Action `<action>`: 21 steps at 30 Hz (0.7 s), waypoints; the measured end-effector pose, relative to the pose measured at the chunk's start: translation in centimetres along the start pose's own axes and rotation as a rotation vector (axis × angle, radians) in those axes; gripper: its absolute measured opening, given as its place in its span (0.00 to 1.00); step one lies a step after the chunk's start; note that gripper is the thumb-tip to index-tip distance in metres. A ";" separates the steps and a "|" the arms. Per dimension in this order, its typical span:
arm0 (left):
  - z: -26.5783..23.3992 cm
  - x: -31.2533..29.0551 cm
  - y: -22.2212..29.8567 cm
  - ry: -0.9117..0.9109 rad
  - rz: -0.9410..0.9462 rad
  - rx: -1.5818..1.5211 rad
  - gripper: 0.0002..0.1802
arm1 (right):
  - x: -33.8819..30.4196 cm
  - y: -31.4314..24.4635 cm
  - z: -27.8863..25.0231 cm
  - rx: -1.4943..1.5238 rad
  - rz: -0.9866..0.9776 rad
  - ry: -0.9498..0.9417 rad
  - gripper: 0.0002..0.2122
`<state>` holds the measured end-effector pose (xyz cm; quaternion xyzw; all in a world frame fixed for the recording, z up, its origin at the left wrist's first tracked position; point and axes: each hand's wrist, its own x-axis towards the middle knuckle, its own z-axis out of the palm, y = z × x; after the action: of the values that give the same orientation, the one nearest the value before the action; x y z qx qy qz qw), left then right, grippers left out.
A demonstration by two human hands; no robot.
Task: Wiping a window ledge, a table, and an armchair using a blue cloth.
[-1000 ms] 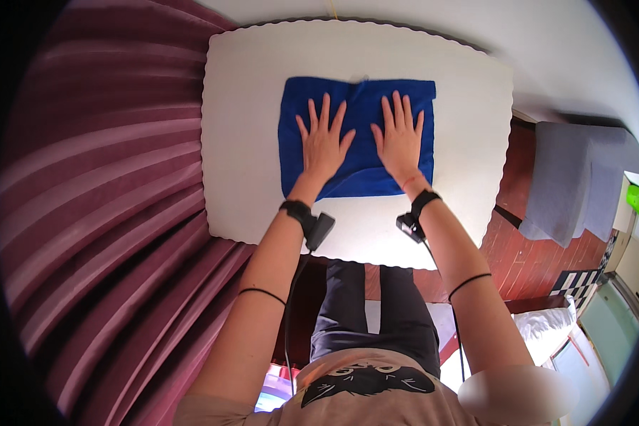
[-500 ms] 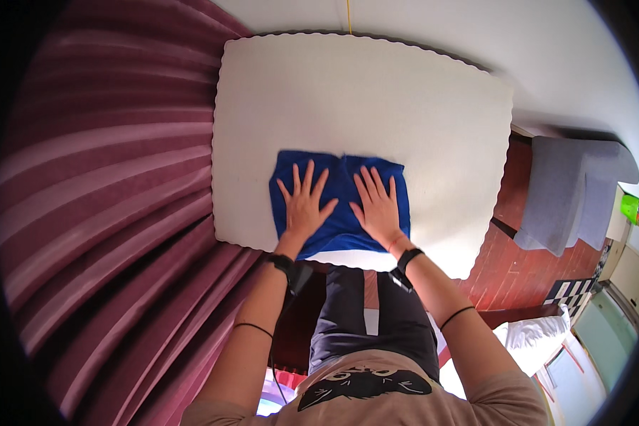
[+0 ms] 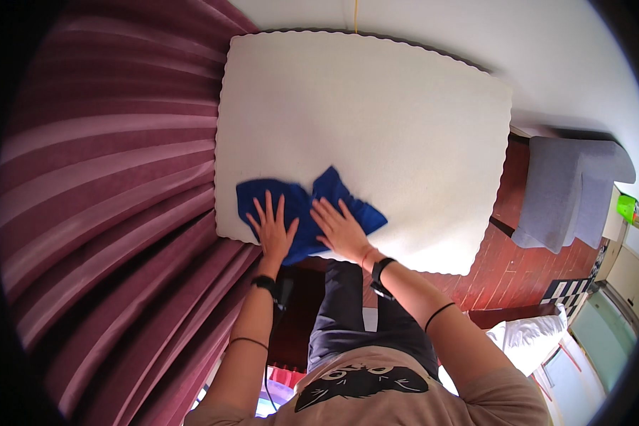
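A blue cloth (image 3: 302, 231) lies on the near left part of a white, scallop-edged tabletop (image 3: 376, 113). Its far side has a notch, its right part is skewed, and its near edge reaches the table's front edge. My left hand (image 3: 272, 231) rests on the left part with fingers spread and pointing away from me. Flat on the right part is my right hand (image 3: 339, 228), its fingers stretched out and angled toward the far left. Neither hand's fingers are wrapped round the cloth.
Dark red curtains (image 3: 121, 177) hang against the table's left side. A pale wall (image 3: 547, 64) stands behind it. To the right are a grey upholstered chair (image 3: 564, 184) on reddish wooden flooring (image 3: 508, 273) and a white pillow-like bundle (image 3: 522, 341).
Both hands have slid left and slightly nearer, and the cloth has shifted with them. Once nearly rectangular, it is now bunched and skewed, with its right part folded inward. My right hand has turned leftward.
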<state>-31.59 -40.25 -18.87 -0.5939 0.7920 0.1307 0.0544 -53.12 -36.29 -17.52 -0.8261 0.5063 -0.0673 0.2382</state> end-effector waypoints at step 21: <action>-6.0 9.8 6.8 0.023 0.333 -0.244 0.29 | -31.2 -3.4 -10.5 0.434 0.221 -0.197 0.19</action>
<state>-40.50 -49.16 -14.55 -0.4582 0.8582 0.2262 -0.0493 -68.99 -11.30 -2.64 -0.6979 0.5413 -0.0672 0.4641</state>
